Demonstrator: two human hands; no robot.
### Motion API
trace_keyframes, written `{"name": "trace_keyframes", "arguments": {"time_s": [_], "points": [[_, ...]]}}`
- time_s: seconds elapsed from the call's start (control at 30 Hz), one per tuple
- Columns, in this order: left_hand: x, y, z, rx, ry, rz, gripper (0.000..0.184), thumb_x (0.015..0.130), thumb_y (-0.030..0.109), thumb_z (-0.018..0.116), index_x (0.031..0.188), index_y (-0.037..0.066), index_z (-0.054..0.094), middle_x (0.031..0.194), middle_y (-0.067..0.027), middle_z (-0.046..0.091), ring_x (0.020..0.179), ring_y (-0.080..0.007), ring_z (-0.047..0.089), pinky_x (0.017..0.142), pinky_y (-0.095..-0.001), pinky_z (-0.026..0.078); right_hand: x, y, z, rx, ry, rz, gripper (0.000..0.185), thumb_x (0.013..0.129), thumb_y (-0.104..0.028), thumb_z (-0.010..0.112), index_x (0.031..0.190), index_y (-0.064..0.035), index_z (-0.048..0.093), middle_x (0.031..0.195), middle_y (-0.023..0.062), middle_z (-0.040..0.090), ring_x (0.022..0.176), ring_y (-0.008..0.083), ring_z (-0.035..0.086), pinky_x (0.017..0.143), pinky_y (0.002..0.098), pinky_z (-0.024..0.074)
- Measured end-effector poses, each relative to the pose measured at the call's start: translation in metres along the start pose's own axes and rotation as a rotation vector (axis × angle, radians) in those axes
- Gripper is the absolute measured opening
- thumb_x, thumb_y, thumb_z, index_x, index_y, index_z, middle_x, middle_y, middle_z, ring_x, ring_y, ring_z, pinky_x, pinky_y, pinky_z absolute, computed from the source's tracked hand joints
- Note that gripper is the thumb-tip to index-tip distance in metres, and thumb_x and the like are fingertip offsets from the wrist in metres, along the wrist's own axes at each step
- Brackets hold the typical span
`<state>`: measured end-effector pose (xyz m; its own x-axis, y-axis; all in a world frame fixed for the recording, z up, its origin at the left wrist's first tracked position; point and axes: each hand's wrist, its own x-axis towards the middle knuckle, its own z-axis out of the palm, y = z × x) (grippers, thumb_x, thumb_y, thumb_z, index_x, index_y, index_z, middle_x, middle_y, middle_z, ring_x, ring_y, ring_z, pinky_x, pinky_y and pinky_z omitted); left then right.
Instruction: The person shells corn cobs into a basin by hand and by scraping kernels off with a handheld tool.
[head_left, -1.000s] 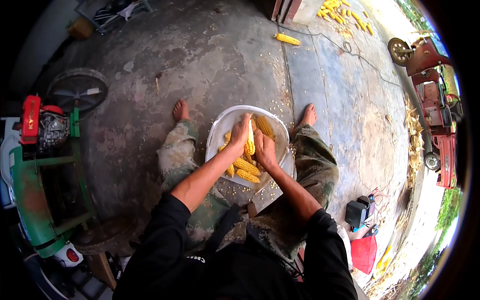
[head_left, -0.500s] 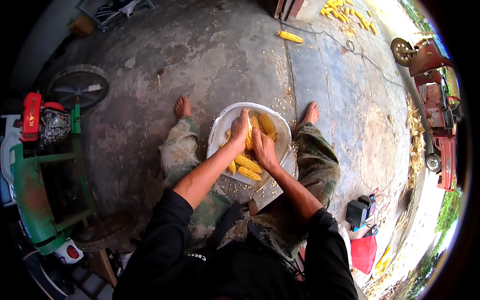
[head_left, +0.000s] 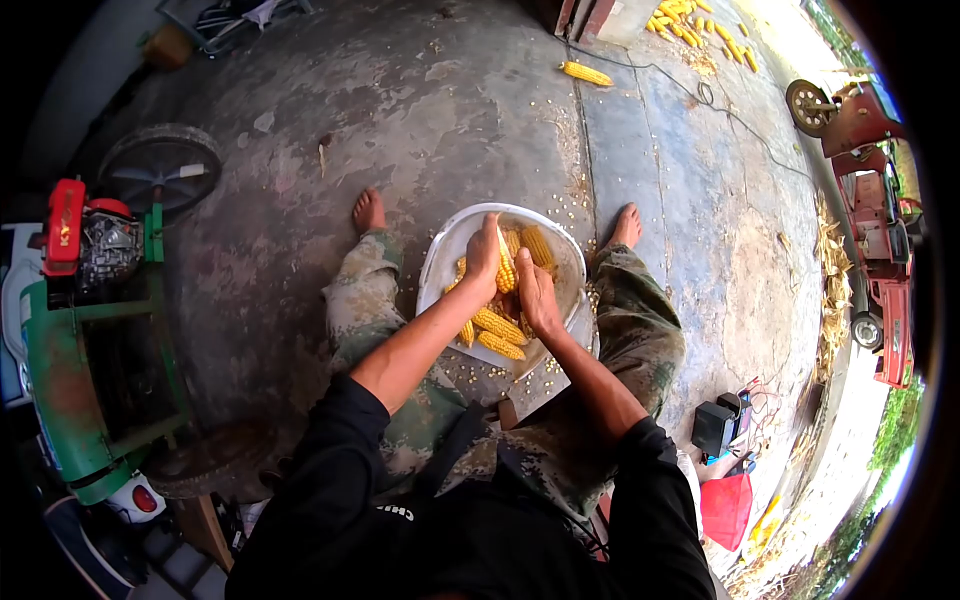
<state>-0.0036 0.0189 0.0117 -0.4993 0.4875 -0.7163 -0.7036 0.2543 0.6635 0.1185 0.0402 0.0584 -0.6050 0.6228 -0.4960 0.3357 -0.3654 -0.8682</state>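
Observation:
A yellow corn cob (head_left: 506,266) stands out between my two hands, over a white basin (head_left: 437,250) set between my legs. My left hand (head_left: 484,258) is closed round the cob from the left, thumb pointing away from me. On the cob's right side my right hand (head_left: 538,296) is closed, its thumb raised and its fingers mostly hidden underneath. More corn cobs (head_left: 498,324) lie in the basin below my hands, and another cob (head_left: 538,244) rests by its far right wall. Loose kernels are scattered round the basin.
To the left stands a green machine (head_left: 60,390) with a red engine (head_left: 66,228) and a wheel (head_left: 160,170). A single cob (head_left: 586,73) lies on the floor ahead, near a cable (head_left: 704,94) and a corn pile (head_left: 690,25). Dark boxes (head_left: 713,428) and a red vehicle (head_left: 885,240) are at right.
My right hand has shifted slightly right and down along the cob, showing more of its kernels. The left hand keeps its hold. The view has shifted very slightly.

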Motion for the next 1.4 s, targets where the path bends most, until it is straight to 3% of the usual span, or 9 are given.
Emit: {"name": "trace_keyframes", "arguments": {"time_s": [0.13,0.53,0.77,0.9,1.0,1.1,1.23,1.3,1.4], "points": [[0.004,-0.006,-0.002,0.125,0.077,0.122,0.054,0.095,0.058,0.049,0.093,0.004,0.059,0.077,-0.0039,0.056,0.070,-0.0170,0.057,0.063,-0.0330,0.046,0.010,0.017,0.008,-0.111,0.105,-0.191,0.060,0.101,-0.055,0.040,0.091,-0.0002,0.061,0.061,0.0070,0.057,0.048,0.0149,0.053,0.045,0.0304,0.0416],[-0.003,-0.002,0.005,0.026,0.016,0.031,0.052,0.098,0.053,0.044,0.088,0.005,0.059,0.077,-0.0044,0.056,0.066,-0.0180,0.056,0.061,-0.0365,0.045,0.004,0.006,0.000,0.152,0.030,0.052,0.063,0.103,-0.055,0.033,0.083,-0.0025,0.059,0.058,0.0049,0.056,0.043,0.0111,0.049,0.041,0.0264,0.0353],[0.001,-0.005,-0.003,0.164,0.063,0.082,0.061,0.097,0.058,0.048,0.113,0.000,0.058,0.102,-0.0113,0.059,0.089,-0.0224,0.059,0.077,-0.0368,0.049,0.006,0.021,0.010,-0.322,0.164,-0.344,0.063,0.101,-0.055,0.036,0.095,0.0032,0.059,0.066,0.0189,0.061,0.053,0.0274,0.060,0.054,0.0409,0.0473],[0.003,-0.011,0.005,0.193,0.166,0.183,0.061,0.099,0.054,0.046,0.112,-0.004,0.058,0.103,-0.0128,0.061,0.091,-0.0240,0.059,0.080,-0.0379,0.048,0.005,0.017,0.005,-0.352,0.131,-0.286,0.069,0.102,-0.054,0.035,0.096,0.0094,0.061,0.071,0.0176,0.063,0.070,0.0271,0.062,0.068,0.0418,0.0478],[0.009,-0.014,0.002,0.313,0.182,0.188,0.067,0.099,0.053,0.043,0.113,-0.011,0.059,0.112,-0.0276,0.064,0.108,-0.0380,0.061,0.087,-0.0427,0.047,0.003,0.015,0.002,-0.281,0.048,-0.147,0.068,0.103,-0.054,0.033,0.085,0.0052,0.061,0.061,0.0134,0.058,0.058,0.0226,0.058,0.058,0.0392,0.0458],[0.010,-0.016,-0.002,0.371,0.163,0.142,0.063,0.099,0.053,0.046,0.111,-0.007,0.059,0.100,-0.0171,0.064,0.096,-0.0252,0.061,0.081,-0.0388,0.047,0.005,0.021,0.001,-0.264,0.045,-0.175,0.068,0.103,-0.055,0.032,0.076,0.0022,0.058,0.054,0.0101,0.053,0.050,0.0189,0.054,0.051,0.0371,0.0427],[0.014,-0.024,-0.004,0.410,0.217,0.141,0.065,0.099,0.054,0.045,0.112,-0.009,0.058,0.102,-0.0182,0.063,0.096,-0.0253,0.060,0.082,-0.0395,0.047,0.007,0.030,-0.001,-0.248,0.006,-0.159,0.070,0.102,-0.057,0.032,0.076,0.0023,0.058,0.056,0.0098,0.055,0.050,0.0189,0.055,0.050,0.0368,0.0420],[0.010,-0.024,-0.003,0.468,0.248,0.164,0.071,0.099,0.054,0.042,0.110,-0.014,0.057,0.112,-0.0330,0.062,0.109,-0.0419,0.060,0.088,-0.0455,0.048,0.008,0.033,-0.001,-0.238,0.004,-0.150,0.069,0.102,-0.057,0.032,0.078,0.0017,0.058,0.056,0.0089,0.055,0.048,0.0180,0.055,0.048,0.0354,0.0410],[0.011,-0.018,-0.003,0.363,0.189,0.117,0.072,0.098,0.055,0.042,0.112,-0.014,0.057,0.114,-0.0319,0.062,0.110,-0.0405,0.060,0.088,-0.0452,0.047,0.008,0.030,0.000,-0.094,0.034,-0.083,0.068,0.102,-0.059,0.033,0.086,0.0010,0.060,0.056,0.0073,0.056,0.045,0.0157,0.054,0.044,0.0310,0.0383]]}}
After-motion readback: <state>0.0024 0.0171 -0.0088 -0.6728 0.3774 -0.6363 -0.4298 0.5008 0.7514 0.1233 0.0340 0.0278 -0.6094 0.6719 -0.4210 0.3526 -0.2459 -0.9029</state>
